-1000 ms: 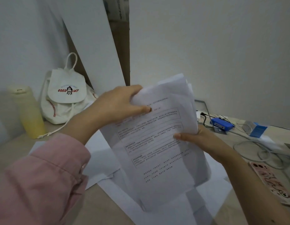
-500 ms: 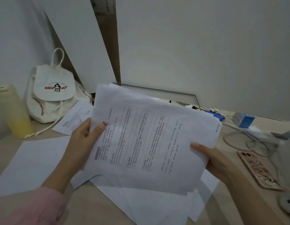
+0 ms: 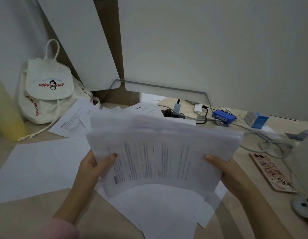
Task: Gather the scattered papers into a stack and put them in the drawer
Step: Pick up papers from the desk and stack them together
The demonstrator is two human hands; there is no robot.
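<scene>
1. A pale wooden desk (image 3: 29, 218) stands against a plain grey-white wall. A flat white board (image 3: 77, 40) leans in the corner at 11 o'clock.
2. Above the desk's middle, both hands hold a thick stack of printed white paper sheets (image 3: 163, 152). Its edges are uneven, so it probably needs squaring up.
3. The left hand (image 3: 93, 169) grips the stack at 8 o'clock with the thumb pressed flat on the top sheet. Its other fingers are hidden underneath.
4. The right hand (image 3: 229, 173) mirrors it at 4 o'clock, thumb on top and fingers out of sight below. This two-sided pinch seems meant to stop the sheets fanning apart.
5. Loose sheets lie on the desk: a large blank white sheet (image 3: 34, 168) at 9 o'clock, a printed sheet (image 3: 72, 119) at 10 o'clock, and several overlapping blank sheets (image 3: 163, 207) under the stack at 6 o'clock. Gathering looks unfinished.
6. No drawer is in view.
7. Other things sit around the edges:
   - a white canvas drawstring backpack (image 3: 48, 94) at 10 o'clock
   - a yellow plastic bottle (image 3: 6, 114) beside the backpack
   - a blue stapler (image 3: 223, 117) and grey cables (image 3: 270, 145) at 2 o'clock
   - a phone in a pink patterned case (image 3: 272, 171) at 3 o'clock
</scene>
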